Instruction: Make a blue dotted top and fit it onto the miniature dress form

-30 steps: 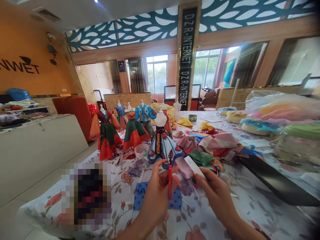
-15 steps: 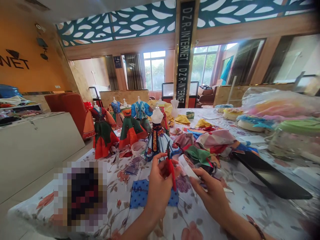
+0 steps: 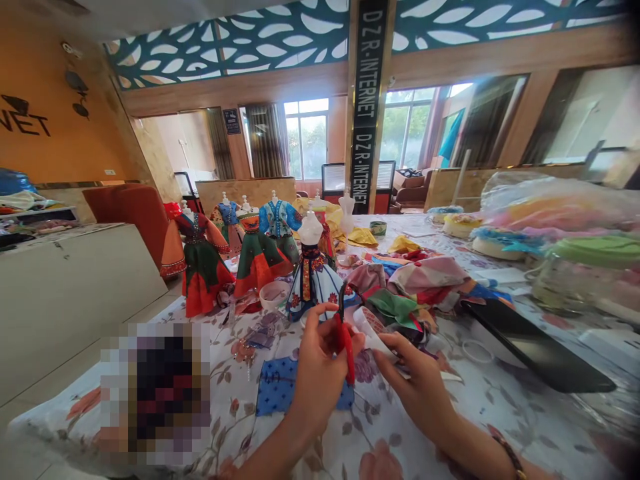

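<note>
My left hand (image 3: 325, 357) is closed around red-handled scissors (image 3: 349, 353), their dark blades pointing up. In my right hand (image 3: 420, 373) is a roll of white tape (image 3: 369, 325), pinched between thumb and fingers. The left fingertips are close to the roll's near side; whether they touch a loose tape end I cannot make out. Under my left wrist lies a blue patterned fabric piece (image 3: 274, 387), flat on the flowered tablecloth (image 3: 235, 433). Just beyond the hands a small dress form (image 3: 311, 230) wears a white and blue skirt (image 3: 320, 283).
Several dressed doll forms (image 3: 200, 260) stand at the back left. A fabric heap (image 3: 425, 283) lies beyond my right hand. To the right are a black phone (image 3: 537, 347) resting tilted, a green-lidded jar (image 3: 575, 273) and a plastic bag (image 3: 555, 207). A blurred patch covers something at left.
The view has shifted slightly. My left hand has turned the scissors a little, their blades tilting rightward. Both hands keep hold of the scissors and the tape roll.
</note>
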Demonstrator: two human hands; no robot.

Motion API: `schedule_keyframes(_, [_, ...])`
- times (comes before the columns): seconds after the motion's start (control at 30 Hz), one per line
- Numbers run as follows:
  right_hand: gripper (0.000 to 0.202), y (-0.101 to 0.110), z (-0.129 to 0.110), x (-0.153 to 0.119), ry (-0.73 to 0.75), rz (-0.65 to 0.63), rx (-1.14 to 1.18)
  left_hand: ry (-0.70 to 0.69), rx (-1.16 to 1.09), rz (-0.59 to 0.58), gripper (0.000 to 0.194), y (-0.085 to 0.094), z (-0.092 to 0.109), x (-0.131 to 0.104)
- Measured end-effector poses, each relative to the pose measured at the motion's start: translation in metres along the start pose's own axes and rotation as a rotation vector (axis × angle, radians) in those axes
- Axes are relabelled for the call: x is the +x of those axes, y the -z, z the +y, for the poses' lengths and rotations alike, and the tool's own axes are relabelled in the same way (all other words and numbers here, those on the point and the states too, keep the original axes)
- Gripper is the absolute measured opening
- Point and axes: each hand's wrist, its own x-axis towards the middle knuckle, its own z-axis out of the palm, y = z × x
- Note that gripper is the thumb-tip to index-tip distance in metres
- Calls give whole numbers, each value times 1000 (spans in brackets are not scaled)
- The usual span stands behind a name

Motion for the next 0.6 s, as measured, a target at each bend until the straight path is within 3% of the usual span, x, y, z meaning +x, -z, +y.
schedule_keyframes(0.3, [17, 1, 0, 3, -125, -30, 31, -5, 55, -98, 35, -2, 2, -8])
schedule_keyframes(0.6, [25, -3, -3, 1, -299, -52, 331, -67, 171, -78, 27, -5, 1, -8])
